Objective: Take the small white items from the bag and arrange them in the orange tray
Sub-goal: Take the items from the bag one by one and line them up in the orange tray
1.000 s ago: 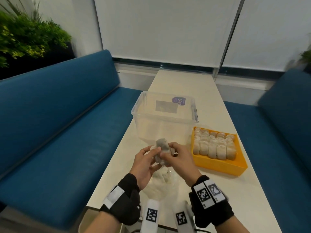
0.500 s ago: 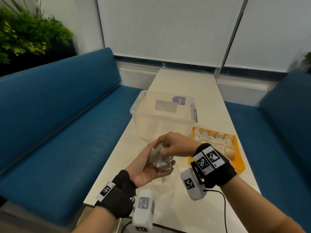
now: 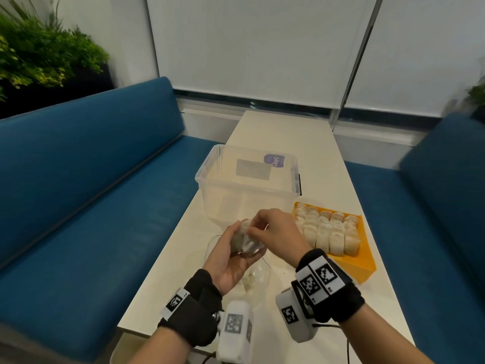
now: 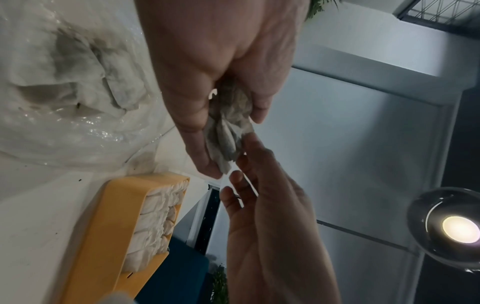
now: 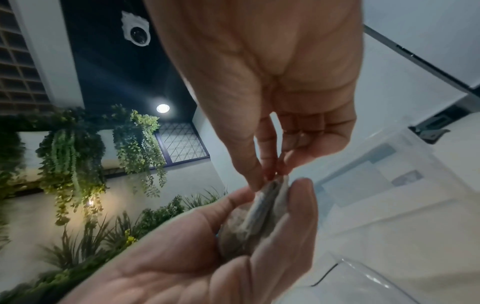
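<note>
- Left hand (image 3: 231,254) is turned palm up over the surface (image 3: 162,274), fingers curled under a crumpled grey-white packet (image 3: 242,237) and cradling it.
- Right beneath it, the clear plastic bag (image 3: 252,278) lies slack on the surface with more pale items inside; the left wrist view shows them bunched and wrinkled.
- Right hand (image 3: 275,232) comes in from above, thumb and forefinger pinching the top fold of that same packet, the other fingers loosely tucked.
- Behind the hands sits a clear plastic tub (image 3: 246,190), its purple sticker reading something like "Clayo"; the smaller print is too fine to read.
- Far right, the orange tray (image 3: 360,264) is already packed with rows of small white items (image 3: 325,232), with a bare strip along its near edge.
- Risk, as I judge it: the packet looks soft and thin, so a hard tug at that pinched fold could tear it or pull it out of the left palm onto the surface.
- Another worry: squeezing a new piece into those tight rows could nudge the neighbours out of line.
- The wrist bands carry black-and-white square marker codes, with no readable words.
</note>
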A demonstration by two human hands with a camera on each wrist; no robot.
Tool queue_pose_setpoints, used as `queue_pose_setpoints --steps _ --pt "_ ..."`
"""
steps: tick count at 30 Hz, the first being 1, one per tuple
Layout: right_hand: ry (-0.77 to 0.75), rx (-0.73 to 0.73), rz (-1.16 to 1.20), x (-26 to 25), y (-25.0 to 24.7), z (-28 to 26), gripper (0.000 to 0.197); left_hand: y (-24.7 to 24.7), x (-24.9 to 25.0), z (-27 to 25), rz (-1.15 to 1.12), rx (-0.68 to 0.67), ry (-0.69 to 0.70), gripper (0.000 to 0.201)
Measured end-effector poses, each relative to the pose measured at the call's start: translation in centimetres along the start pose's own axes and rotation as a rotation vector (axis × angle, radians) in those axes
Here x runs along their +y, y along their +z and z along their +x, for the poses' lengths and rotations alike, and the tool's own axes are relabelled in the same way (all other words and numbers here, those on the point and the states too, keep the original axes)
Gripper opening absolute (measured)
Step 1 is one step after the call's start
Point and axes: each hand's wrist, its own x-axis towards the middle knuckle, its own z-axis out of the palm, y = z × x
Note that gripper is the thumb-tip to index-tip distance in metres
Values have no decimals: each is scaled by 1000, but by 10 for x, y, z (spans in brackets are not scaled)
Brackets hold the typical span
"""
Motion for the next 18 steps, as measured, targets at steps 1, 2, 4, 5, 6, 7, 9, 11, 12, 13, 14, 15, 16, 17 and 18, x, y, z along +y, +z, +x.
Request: queue_pose_setpoints --steps 1,2,4,5,6,7,9,11,12,13,14,15,16,17,18 --pt "1 -9 5 0 0 1 10 1 -1 0 1 -1 5 26" --pt "1 -20 14 0 -3 3 9 2 -2 1 -5 0 4 25" --pt "-16 -36 37 -2 -13 7 7 1 -1 3 -25 -3 -3 29" --pt "-35 -43 35 -4 -21 10 6 -1 0 4 -26 -5 -4 33" --pt "-61 -50 21 -7 -29 14 5 -3 1 5 -18 -10 0 38" --pt "-88 -59 -1 -11 -38 17 5 -6 2 7 -5 -18 6 43" --pt "-140 -89 -37 -18 -55 24 6 -9 5 9 35 -54 15 49" --pt "-186 -128 -74 -26 -69 30 7 -7 8 7 86 -119 33 49" --pt "-209 -148 -106 -29 -74 31 7 -5 9 7 117 -153 49 48" --pt "-231 -162 -144 -31 -79 32 8 -2 10 6 152 -187 65 48" --pt "-249 -166 -177 -33 -83 33 9 2 11 6 190 -214 82 48" --pt "-264 -162 -201 -34 -87 33 10 5 12 7 225 -229 98 48" --pt "-274 -150 -217 -34 -90 33 11 8 12 8 259 -236 116 46" --pt "-283 -137 -226 -34 -94 32 11 11 12 10 290 -237 133 43" --pt "-288 -126 -233 -33 -97 31 11 13 11 11 320 -231 149 38"
